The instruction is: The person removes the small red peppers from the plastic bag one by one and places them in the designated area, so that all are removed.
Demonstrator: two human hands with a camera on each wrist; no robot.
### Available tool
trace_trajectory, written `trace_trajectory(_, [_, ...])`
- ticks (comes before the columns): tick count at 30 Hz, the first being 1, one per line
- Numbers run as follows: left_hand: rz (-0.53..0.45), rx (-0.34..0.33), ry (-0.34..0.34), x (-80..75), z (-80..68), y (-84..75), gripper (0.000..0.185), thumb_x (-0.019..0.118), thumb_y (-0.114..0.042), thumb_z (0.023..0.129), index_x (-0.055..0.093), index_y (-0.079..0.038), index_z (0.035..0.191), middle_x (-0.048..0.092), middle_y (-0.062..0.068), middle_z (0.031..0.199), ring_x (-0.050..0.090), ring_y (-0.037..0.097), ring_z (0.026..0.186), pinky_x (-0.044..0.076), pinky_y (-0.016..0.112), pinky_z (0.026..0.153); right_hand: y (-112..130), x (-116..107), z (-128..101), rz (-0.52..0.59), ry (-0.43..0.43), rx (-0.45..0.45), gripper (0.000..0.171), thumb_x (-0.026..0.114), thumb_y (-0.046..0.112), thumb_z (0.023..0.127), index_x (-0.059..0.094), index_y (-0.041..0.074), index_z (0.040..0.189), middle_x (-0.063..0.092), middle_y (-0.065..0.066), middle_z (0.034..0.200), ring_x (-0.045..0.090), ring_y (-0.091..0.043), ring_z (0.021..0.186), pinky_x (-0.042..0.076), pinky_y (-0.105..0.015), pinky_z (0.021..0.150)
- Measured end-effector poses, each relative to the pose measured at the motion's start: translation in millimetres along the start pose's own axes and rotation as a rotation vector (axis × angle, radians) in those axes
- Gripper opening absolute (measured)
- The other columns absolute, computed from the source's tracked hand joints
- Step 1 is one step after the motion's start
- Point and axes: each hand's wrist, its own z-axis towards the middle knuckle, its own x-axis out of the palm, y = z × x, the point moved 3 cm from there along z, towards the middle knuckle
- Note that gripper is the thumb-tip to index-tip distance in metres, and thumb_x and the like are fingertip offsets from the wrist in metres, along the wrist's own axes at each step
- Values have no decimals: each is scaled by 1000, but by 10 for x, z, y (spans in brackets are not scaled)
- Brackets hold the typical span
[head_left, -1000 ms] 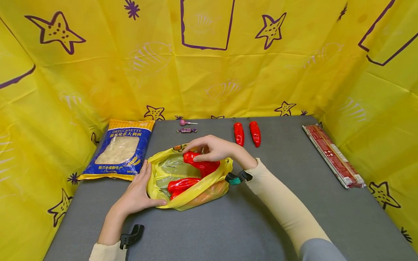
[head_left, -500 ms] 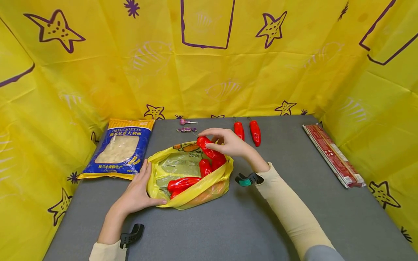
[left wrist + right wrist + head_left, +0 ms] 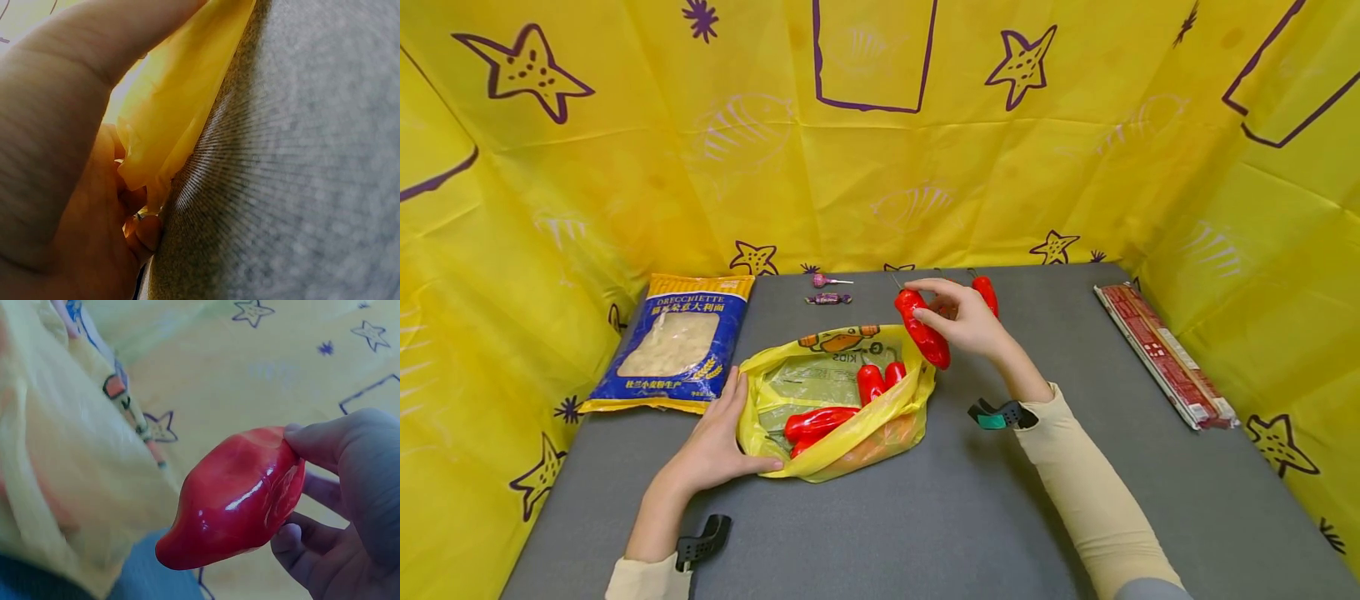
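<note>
My right hand [image 3: 968, 323] pinches a glossy red chili pepper [image 3: 922, 332] between thumb and fingers. In the head view it hangs over the right rim of a yellow plastic bag [image 3: 850, 460], stem up and tip down. The right wrist view shows the pepper [image 3: 231, 499] close up beside the bag wall [image 3: 75, 450]. My left hand [image 3: 709, 442] holds the bag's left side, thumb along the front rim and fingers round the outside. Its fingers [image 3: 147, 232] curl at the yellow plastic in the left wrist view. Several red peppers [image 3: 822, 423] lie inside the open bag.
A blue pasta packet [image 3: 677, 342] lies left of the bag. Behind the bag are a lollipop [image 3: 822, 281] and a wrapped candy [image 3: 829, 298]. Another red pepper [image 3: 986, 293] is partly hidden behind my right hand. A long red packet [image 3: 1165, 354] lies at the right edge.
My right hand has lifted the chili pepper out of the bag and carried it rightward and back, past the rim. The left hand stays at the bag's left side.
</note>
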Motion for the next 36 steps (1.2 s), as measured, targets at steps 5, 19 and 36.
trace_trajectory(5, [-1, -3, 3, -2, 1, -2, 150, 93, -65, 70, 3, 4, 168, -10, 23, 177, 5, 55, 159, 16, 79, 119, -166, -149, -109, -14, -29, 52, 44, 74, 15, 101, 66, 10, 144, 70, -14, 135, 71, -29, 91, 59, -30, 71])
trace_trajectory(19, [1, 10, -4, 6, 5, 9, 150, 93, -64, 70, 2, 4, 168, -9, 25, 176, 5, 56, 159, 15, 79, 119, -782, -672, -440, -83, -137, 269, 45, 71, 19, 103, 64, 10, 147, 72, -23, 124, 70, -34, 87, 52, -21, 63])
trace_trajectory(36, [9, 2, -8, 18, 8, 33, 151, 92, -67, 70, 1, 2, 168, -10, 22, 177, 7, 56, 158, 16, 80, 119, -1302, -1140, -490, -154, -235, 407, 51, 65, 35, 107, 59, 10, 151, 62, -20, 145, 68, -21, 87, 51, -19, 62])
